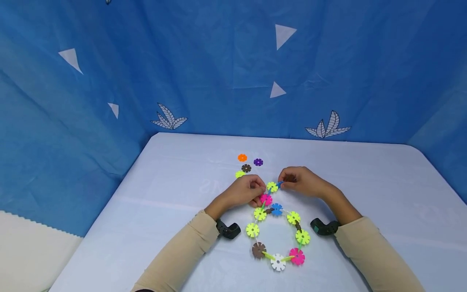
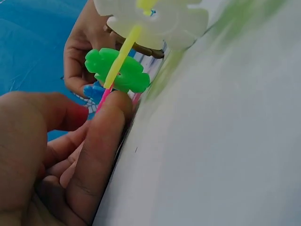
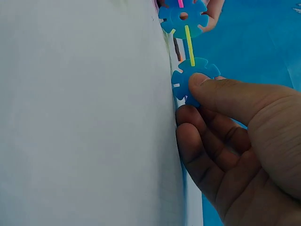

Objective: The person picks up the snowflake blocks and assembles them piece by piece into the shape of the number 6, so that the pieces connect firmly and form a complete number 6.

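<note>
Notched plastic discs are linked into a ring on the table, with a white disc [image 1: 278, 263] at its near side. A short chain rises from the ring's upper left, through a pink disc [image 1: 266, 199] and a yellow-green disc [image 1: 272, 187]. My left hand [image 1: 246, 191] holds the chain at the pink disc, its thumb and index finger on either side. My right hand [image 1: 304, 181] pinches the blue disc [image 3: 182, 84] at the chain's far end between thumb and fingers. In the right wrist view, the yellow-green disc [image 3: 190, 47] stands edge-on, joined to it.
Beyond my left hand lie loose discs: an orange one [image 1: 242, 157], a purple one [image 1: 258, 162], a brown one [image 1: 246, 168] and a yellow-green one [image 1: 239, 174]. A white cloth covers the table [image 1: 175, 174]. Behind it hangs a blue curtain [image 1: 226, 61].
</note>
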`<state>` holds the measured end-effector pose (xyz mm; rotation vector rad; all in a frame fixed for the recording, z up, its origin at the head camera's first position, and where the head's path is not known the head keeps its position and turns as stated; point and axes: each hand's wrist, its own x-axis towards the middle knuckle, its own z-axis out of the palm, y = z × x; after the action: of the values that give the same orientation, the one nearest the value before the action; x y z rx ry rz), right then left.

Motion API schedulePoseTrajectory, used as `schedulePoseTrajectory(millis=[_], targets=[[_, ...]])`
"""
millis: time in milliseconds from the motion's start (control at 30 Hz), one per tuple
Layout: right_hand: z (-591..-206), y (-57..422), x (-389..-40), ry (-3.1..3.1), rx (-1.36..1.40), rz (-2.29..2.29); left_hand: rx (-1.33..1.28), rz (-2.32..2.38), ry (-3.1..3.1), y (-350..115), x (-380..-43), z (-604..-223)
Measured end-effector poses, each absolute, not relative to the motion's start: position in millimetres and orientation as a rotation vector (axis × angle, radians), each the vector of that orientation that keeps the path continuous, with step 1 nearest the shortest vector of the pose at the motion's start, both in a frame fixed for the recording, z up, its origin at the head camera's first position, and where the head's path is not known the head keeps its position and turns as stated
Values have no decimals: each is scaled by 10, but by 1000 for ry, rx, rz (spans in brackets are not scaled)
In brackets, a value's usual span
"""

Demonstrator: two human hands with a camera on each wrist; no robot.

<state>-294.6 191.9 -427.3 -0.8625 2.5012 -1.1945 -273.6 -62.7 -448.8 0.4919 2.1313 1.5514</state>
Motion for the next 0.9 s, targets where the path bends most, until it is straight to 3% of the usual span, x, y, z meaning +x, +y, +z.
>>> schedulePoseTrajectory(millis=[900], targets=[[-4310, 1838, -2931, 2524, -882, -1223, 519, 1524, 2317, -556, -2748, -4530]])
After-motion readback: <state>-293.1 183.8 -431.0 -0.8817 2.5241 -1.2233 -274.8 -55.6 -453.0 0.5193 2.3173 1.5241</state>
